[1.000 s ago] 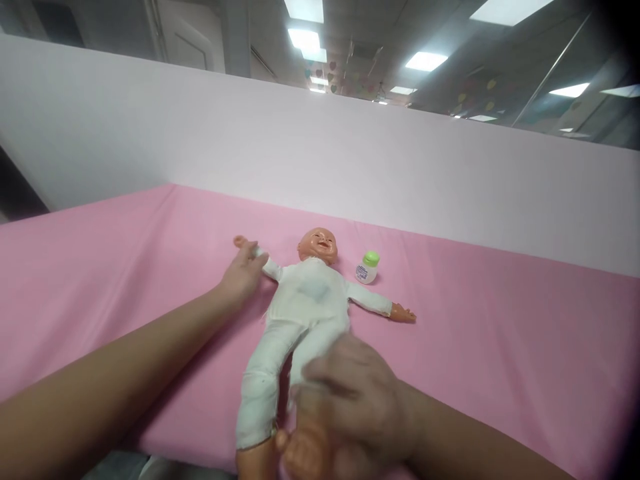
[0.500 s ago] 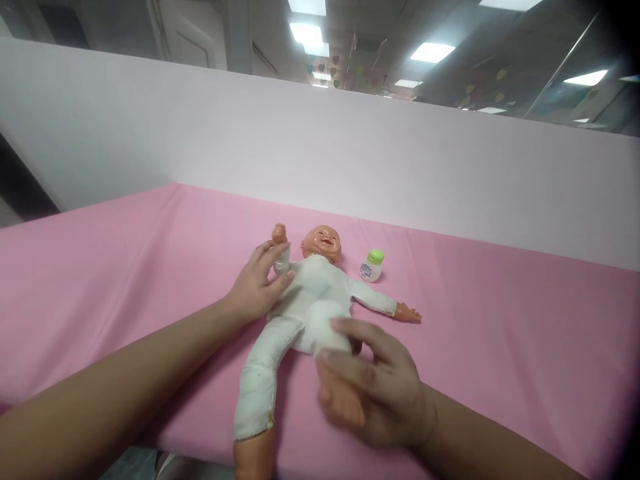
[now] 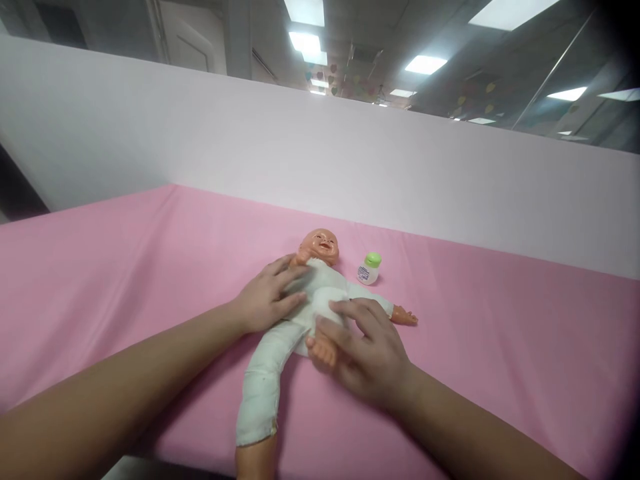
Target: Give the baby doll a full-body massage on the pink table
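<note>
A baby doll with a white cloth body lies on its back, its head at the far end. My left hand is closed around the doll's arm on the left, which is folded in over the chest. Most of that arm is hidden by my fingers. With my right hand I grip the doll's leg on the right, bent up so that its bare foot is over the lower belly. The other leg stretches straight down, and the other arm points out to the right.
A small clear bottle with a green cap stands to the right of the doll's head. Pink sheeting covers the table. Behind it rises a low white wall with glass above, showing ceiling lights.
My left hand has moved right, folding the doll's arm from outstretched to across the chest. My right hand has pushed the doll's leg from straight to bent up over the belly.
</note>
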A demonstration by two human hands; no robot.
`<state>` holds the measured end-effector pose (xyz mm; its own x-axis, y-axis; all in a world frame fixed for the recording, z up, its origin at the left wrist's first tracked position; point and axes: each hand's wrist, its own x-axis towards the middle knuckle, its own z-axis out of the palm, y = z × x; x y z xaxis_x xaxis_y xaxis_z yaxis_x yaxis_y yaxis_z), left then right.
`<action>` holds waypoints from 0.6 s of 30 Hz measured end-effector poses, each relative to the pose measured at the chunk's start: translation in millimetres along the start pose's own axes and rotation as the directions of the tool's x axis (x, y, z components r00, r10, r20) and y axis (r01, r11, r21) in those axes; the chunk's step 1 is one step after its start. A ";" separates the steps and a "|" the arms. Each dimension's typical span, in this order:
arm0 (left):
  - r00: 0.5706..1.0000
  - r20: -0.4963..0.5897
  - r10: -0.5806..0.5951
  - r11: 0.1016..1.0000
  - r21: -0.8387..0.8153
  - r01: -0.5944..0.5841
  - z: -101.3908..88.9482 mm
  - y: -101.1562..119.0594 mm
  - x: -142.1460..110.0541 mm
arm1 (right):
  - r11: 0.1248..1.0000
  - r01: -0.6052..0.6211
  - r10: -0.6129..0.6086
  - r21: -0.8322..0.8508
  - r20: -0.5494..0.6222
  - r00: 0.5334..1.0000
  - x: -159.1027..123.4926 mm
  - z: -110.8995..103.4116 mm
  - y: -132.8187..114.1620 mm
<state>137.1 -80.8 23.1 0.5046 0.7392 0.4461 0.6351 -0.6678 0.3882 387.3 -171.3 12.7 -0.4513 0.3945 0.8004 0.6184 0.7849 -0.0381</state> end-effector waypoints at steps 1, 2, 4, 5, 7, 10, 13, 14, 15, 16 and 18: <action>0.997 -0.052 -0.057 0.998 -0.036 0.055 1.9 -5.8 1.2 | 0.999 0.028 -0.029 0.027 0.005 1.000 0.5 -3.2 -7.3; 0.986 -0.105 -0.129 0.990 -0.072 0.122 3.8 -12.9 2.8 | 0.995 0.058 -0.060 0.076 0.016 0.998 1.3 -6.2 -14.8; 0.931 -0.189 -0.311 0.947 -0.141 0.288 6.7 -29.7 6.8 | 0.971 0.116 -0.132 0.211 0.064 0.989 2.4 -10.4 -28.1; 0.887 -0.209 -0.413 0.908 -0.174 0.382 7.5 -38.6 9.0 | 0.951 0.139 -0.172 0.278 0.099 0.980 2.2 -11.2 -33.2; 0.783 -0.204 -0.588 0.806 -0.235 0.543 7.8 -55.7 12.8 | 0.915 0.172 -0.257 0.364 0.199 0.946 0.0 -9.9 -39.2; 0.697 -0.201 -0.688 0.719 -0.317 0.618 7.0 -72.8 15.8 | 0.901 0.194 -0.337 0.389 0.341 0.878 -5.4 -4.2 -39.5; 0.697 -0.241 -0.675 0.721 -0.412 0.557 6.9 -74.6 14.6 | 0.886 0.170 -0.329 0.432 0.327 0.886 -7.0 -2.3 -37.4; 0.709 -0.250 -0.660 0.730 -0.436 0.526 7.0 -71.9 13.5 | 0.879 0.159 -0.312 0.450 0.290 0.905 -6.2 -3.5 -37.2; 0.729 -0.257 -0.635 0.747 -0.447 0.493 7.2 -67.9 12.2 | 0.875 0.150 -0.285 0.459 0.241 0.928 -5.1 -5.5 -37.3; 0.757 -0.264 -0.598 0.772 -0.444 0.455 7.3 -62.9 10.6 | 0.876 0.146 -0.253 0.460 0.181 0.950 -3.9 -8.1 -37.3; 0.839 -0.273 -0.470 0.851 -0.392 0.349 7.3 -50.6 6.9 | 0.894 0.142 -0.182 0.424 0.055 0.982 -1.6 -13.9 -36.0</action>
<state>112.7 -41.3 0.7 -0.0350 0.9103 0.4125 0.4872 -0.3448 0.8023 374.7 -206.7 21.1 -0.5911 0.2704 0.7599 0.2158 0.9608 -0.1740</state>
